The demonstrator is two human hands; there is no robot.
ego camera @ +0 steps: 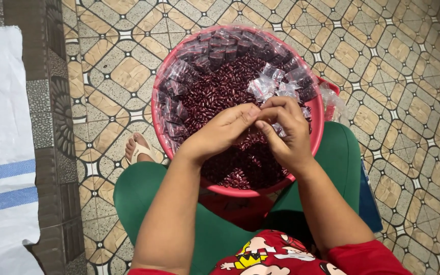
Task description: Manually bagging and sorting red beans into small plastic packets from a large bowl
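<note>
Beans (220, 97), dark red kidney type, fill a round red plastic basin (155, 109) that sits on the floor between the person's knees, upper centre of the head view.

Left to right:

- Far left: white cloth with two blue stripes (1, 153) lying beside a dark patterned border strip (52, 127). Its right edge stops at the border, well apart from the basin.
- Patterned tan floor tiles (108, 71) lie between border and basin; one foot in a pale sandal (137, 148) rests there, just beside the basin's left rim.
- Small clear plastic packets of beans (176, 71) are stacked along the basin's inner wall from lower left round the top to the right (loose beans occupy the middle).
- Left hand (220, 133) hovers over the basin centre, fingers curled, thumb and fingertips pressed together toward the right hand.
- Right hand (286, 130) meets it fingertip to fingertip, pinching a small clear packet (276, 127) (mostly hidden by the fingers; contents cannot be told).
- Loose clear plastic (332, 102) hangs over the basin's right rim.
- Beyond it, tiles run on to the frame edge: the widest room in view.
- Near edge: green trouser legs (138, 193) flank the basin; a dark blue flat object (370, 203) lies by the right leg.
</note>
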